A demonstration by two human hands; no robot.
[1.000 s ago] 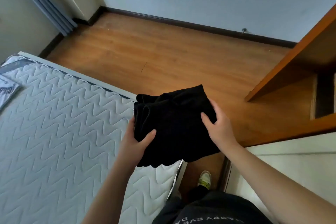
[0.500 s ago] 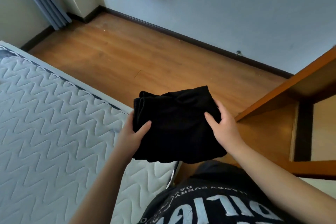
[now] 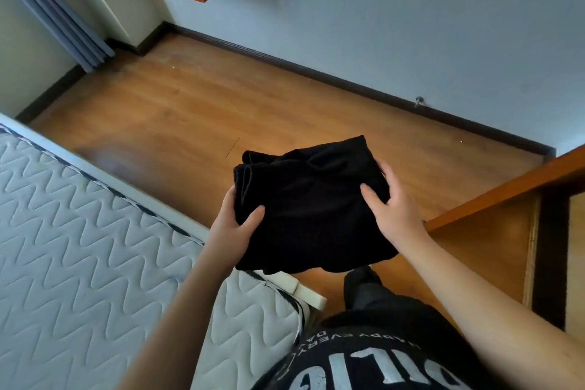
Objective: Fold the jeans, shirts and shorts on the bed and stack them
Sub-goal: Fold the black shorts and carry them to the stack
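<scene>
Now black folded garment (image 3: 311, 209), thick, rumpled; both hands gripping its sides.

one view only, from a camera worn on the person's head, tilted steeply forward and down. it sits close above the two forearms, with the left hand (image 3: 232, 225) and right hand (image 3: 391, 204) near mid-frame. the wide lens (straight edges bow) takes in the bed (image 3: 79, 247) corner at lower left, the wooden floor (image 3: 196, 111) ahead and the far wall (image 3: 395, 16) above
</scene>
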